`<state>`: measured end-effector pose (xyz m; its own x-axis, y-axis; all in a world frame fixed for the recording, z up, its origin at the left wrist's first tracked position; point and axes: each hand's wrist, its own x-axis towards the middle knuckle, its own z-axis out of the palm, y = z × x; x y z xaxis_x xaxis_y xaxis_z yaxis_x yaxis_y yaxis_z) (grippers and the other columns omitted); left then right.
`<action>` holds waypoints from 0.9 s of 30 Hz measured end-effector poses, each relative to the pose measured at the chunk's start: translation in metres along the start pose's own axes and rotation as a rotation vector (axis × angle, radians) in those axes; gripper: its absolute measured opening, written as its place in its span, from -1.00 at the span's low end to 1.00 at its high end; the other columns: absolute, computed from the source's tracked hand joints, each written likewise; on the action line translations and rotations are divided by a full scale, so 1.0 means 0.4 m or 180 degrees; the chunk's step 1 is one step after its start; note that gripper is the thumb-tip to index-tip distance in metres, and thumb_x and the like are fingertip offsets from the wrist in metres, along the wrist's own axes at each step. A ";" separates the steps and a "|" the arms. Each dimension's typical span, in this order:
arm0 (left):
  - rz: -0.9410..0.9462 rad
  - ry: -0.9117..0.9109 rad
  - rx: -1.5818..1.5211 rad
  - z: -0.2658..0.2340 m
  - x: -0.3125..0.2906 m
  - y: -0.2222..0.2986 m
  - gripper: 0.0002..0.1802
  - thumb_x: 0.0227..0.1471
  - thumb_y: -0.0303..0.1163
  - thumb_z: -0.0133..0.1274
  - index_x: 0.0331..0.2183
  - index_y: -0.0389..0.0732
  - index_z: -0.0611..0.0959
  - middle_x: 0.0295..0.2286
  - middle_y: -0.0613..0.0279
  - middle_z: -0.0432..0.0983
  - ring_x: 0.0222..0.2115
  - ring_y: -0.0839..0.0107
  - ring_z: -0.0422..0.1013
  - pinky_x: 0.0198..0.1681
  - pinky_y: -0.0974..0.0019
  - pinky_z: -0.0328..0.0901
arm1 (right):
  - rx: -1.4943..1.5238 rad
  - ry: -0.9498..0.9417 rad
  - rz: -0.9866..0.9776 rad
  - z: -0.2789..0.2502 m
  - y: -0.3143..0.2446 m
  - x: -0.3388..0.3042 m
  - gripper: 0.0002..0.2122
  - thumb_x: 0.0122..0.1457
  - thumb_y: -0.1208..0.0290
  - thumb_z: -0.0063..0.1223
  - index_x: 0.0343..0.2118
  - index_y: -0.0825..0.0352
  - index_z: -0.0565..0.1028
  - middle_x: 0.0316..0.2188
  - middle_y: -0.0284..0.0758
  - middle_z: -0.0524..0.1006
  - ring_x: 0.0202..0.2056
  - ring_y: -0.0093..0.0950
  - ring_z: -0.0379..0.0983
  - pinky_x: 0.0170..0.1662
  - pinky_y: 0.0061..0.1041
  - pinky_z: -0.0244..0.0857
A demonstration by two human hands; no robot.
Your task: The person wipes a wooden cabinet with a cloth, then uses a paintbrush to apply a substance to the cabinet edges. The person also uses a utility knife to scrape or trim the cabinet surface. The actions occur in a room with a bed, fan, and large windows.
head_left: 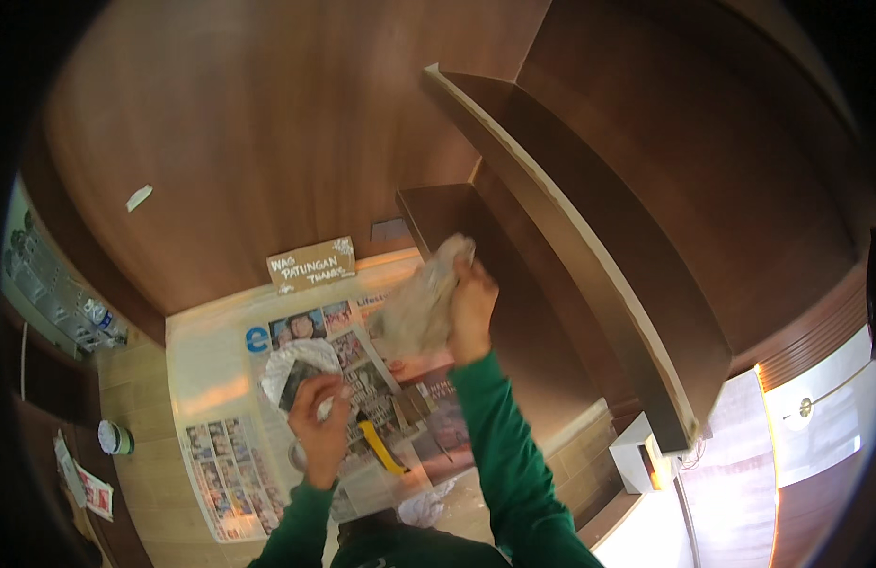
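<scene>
My right hand [472, 308] is raised toward the edge of a dark wooden shelf [436, 210] and grips a crumpled grey cloth [421, 303] that hangs down to its left. My left hand [320, 426] is lower, fingers curled around a small pale object, just below a crumpled white sheet with a dark patch [299, 369]. Both arms wear green sleeves. Newspaper sheets [362, 379] lie spread on the pale floor beneath the hands, with a yellow-handled tool [379, 447] resting on them.
A brown wooden wall panel [267, 142] fills the upper view, with a cardboard sign [311, 264] leaning at its base. A long angled wooden shelf board [589, 265] runs to the right. A small round container [114, 437] and papers [86, 483] sit on the tiled floor at left.
</scene>
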<state>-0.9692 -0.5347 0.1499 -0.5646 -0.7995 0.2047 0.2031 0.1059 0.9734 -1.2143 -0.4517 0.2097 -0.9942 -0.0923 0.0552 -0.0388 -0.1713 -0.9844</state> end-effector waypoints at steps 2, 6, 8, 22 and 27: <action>-0.0336 -0.0279 0.0271 -0.103 0.018 -0.040 -0.80 -0.01 -0.58 0.20 -0.26 -0.34 0.63 -0.34 0.20 0.54 -0.30 0.52 0.46 -0.18 0.43 0.37 | 0.0409 0.0236 0.0431 0.058 0.011 0.204 -0.73 0.24 0.36 0.05 -0.17 0.52 0.52 -0.24 -0.22 0.56 -0.26 -0.39 0.49 -0.16 -0.37 0.38; -0.0908 -0.0488 0.1108 -0.278 -0.001 -0.126 -0.91 -0.05 -0.59 0.19 -0.40 -0.39 0.64 -0.49 0.21 0.55 -0.41 0.52 0.47 -0.30 0.44 0.36 | 0.1161 0.0341 0.0794 0.113 0.088 0.491 -0.76 0.19 0.38 0.11 -0.15 0.41 0.52 -0.20 -0.22 0.55 -0.21 -0.39 0.48 -0.16 -0.32 0.39; -0.1591 -0.0440 0.1393 -0.350 -0.023 -0.144 -0.85 0.01 -0.51 0.16 -0.44 -0.45 0.64 -0.50 0.07 0.60 -0.45 0.39 0.53 -0.35 0.28 0.42 | 0.1098 0.0319 0.0747 0.121 0.125 0.597 -0.75 0.15 0.36 0.13 -0.16 0.40 0.53 -0.20 -0.21 0.55 -0.21 -0.37 0.49 -0.15 -0.32 0.40; -0.2117 -0.0943 0.1139 -0.365 0.035 -0.106 -0.85 0.04 -0.51 0.10 -0.40 -0.40 0.70 -0.41 0.12 0.64 -0.39 0.41 0.50 -0.28 0.35 0.39 | -0.3246 0.0188 -0.1176 0.066 0.332 0.919 -0.65 -0.09 0.27 0.32 -0.23 0.30 0.59 -0.24 -0.16 0.59 -0.18 -0.22 0.54 -0.11 -0.35 0.44; -0.2055 -0.0959 0.1118 -0.369 0.057 -0.101 -0.85 0.00 -0.54 0.07 -0.42 -0.40 0.70 -0.40 0.10 0.63 -0.39 0.36 0.50 -0.27 0.32 0.39 | -0.3183 -0.0176 -0.1546 0.057 0.288 0.914 -0.66 -0.08 0.24 0.33 -0.24 0.30 0.59 -0.26 -0.19 0.61 -0.21 -0.24 0.56 -0.11 -0.34 0.44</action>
<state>-0.8722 -0.6443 0.1002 -0.6870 -0.5774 -0.4411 -0.4742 -0.1037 0.8743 -1.5799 -0.5275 0.1203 -0.8465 -0.2779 0.4542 -0.5108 0.6643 -0.5456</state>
